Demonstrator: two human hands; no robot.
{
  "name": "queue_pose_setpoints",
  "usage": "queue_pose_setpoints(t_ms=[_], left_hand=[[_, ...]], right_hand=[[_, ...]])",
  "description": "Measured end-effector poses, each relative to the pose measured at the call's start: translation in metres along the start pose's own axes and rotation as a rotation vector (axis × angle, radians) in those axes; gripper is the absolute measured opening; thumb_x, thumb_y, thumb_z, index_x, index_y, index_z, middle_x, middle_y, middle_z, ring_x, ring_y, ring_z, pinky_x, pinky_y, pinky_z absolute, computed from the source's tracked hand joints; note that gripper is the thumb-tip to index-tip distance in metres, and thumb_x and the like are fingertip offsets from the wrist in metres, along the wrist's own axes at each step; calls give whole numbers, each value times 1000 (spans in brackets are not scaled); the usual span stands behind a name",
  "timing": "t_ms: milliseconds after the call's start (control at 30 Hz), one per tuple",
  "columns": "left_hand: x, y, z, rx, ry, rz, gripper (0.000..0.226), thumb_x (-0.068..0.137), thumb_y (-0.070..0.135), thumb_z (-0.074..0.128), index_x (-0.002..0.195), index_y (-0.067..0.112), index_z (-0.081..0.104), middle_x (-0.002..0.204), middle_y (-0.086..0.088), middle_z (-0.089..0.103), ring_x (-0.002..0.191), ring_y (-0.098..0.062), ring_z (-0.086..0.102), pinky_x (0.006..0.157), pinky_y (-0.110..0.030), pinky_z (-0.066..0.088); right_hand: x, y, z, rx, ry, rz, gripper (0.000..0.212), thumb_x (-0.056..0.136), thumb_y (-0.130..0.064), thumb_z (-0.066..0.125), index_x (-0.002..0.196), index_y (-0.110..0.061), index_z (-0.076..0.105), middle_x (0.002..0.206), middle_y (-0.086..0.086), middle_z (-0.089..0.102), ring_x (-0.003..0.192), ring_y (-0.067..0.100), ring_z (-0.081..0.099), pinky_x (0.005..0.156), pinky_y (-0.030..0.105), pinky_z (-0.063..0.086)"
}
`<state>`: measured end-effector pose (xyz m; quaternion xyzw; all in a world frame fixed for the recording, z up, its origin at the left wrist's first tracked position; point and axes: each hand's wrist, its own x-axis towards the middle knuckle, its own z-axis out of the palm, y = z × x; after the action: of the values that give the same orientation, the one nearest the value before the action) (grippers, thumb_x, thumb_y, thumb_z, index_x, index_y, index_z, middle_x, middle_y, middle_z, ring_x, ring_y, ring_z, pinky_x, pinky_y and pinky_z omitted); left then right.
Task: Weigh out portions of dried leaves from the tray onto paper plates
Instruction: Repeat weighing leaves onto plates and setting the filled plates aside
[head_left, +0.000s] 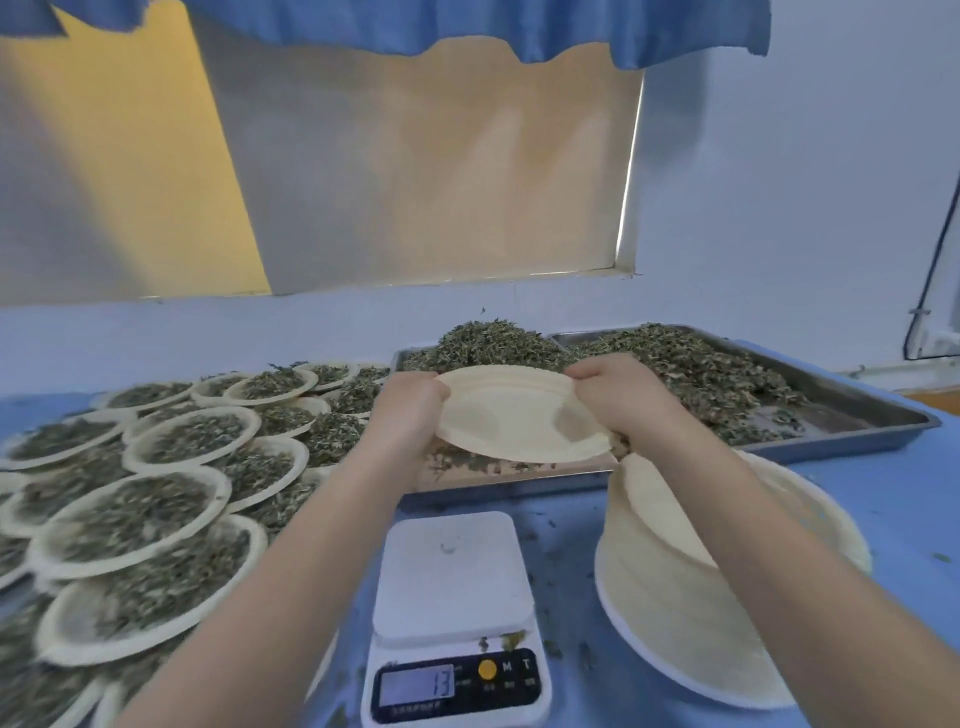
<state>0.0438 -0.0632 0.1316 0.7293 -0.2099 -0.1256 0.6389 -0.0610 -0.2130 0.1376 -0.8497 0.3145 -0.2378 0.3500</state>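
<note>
Both hands hold one empty paper plate (519, 415) in the air over the near edge of the metal tray (857, 415): the left hand (410, 410) curls round its left rim, the right hand (613, 395) pinches the right rim. Thin and light, the plate should flex if gripped hard, so the stiffer rim is the place to take it. It may be a single plate or two stuck together; blur hides that. Dried leaves (675, 364) lie heaped in the tray, loose and easily spilled; the scale (452, 571) sits below, bare
</note>
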Motion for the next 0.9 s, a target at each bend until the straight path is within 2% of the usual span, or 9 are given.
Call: queue_pose_setpoints(t_ms=[67,167,233,300,433,500,533,667,900], left_hand=[[-3,-10,-25,4,73,4,27,93,0,44,114,7,59,102,-9,51,91,-22,48,83,-37,45],[-14,-33,-49,-36,202,-22,30,86,-5,41,76,17,59,79,-5,57,76,-24,52,60,-30,38],[-21,-52,-53,-10,214,-50,30,87,-2,39,98,12,64,85,-2,58,84,-27,57,69,-34,45],[-25,-73,-50,42,193,-78,39,91,4,38,123,13,57,106,-6,61,99,-29,56,82,-38,47],[-30,-108,-37,68,224,-136,42,94,9,35,130,20,51,118,-2,54,108,-27,50,95,-44,45],[-31,-119,-30,69,208,-140,41,93,10,35,129,24,51,115,0,53,105,-25,49,91,-40,44],[-29,-124,-29,89,206,-138,40,94,11,35,127,25,52,111,2,52,102,-24,48,86,-37,42],[-26,-136,-27,161,185,-104,36,95,12,36,126,22,52,116,-1,55,97,-21,45,76,-30,33],[-28,-148,-38,139,178,-102,60,94,30,51,149,22,27,147,-1,41,133,-25,39,106,-40,34]], right_hand=[[-11,-7,24,261,-34,-14,50,88,2,40,129,-18,59,123,0,61,75,11,58,46,17,40],[-31,-3,60,550,-58,29,43,92,-5,47,132,-19,55,128,-1,56,103,15,57,70,26,49],[-41,7,81,635,-32,78,41,94,-10,48,134,-18,53,131,-4,54,105,13,55,84,32,49],[-50,18,99,645,-8,106,41,95,-13,48,136,-20,51,129,-7,53,94,6,53,77,27,46],[-59,45,120,569,27,74,42,95,-21,49,137,-27,51,108,-28,58,79,-20,53,78,21,46],[-63,56,126,529,15,78,43,96,-24,48,138,-29,49,112,-18,56,97,-11,44,94,31,41],[-63,61,128,519,5,87,43,97,-24,47,139,-28,47,121,-8,56,103,3,55,95,40,44],[-64,72,135,536,-56,70,43,98,-29,47,141,-26,44,143,-11,44,116,-1,40,97,22,29],[-66,77,135,504,-163,50,56,95,-55,38,147,-38,27,149,-20,30,137,5,27,107,30,23]])
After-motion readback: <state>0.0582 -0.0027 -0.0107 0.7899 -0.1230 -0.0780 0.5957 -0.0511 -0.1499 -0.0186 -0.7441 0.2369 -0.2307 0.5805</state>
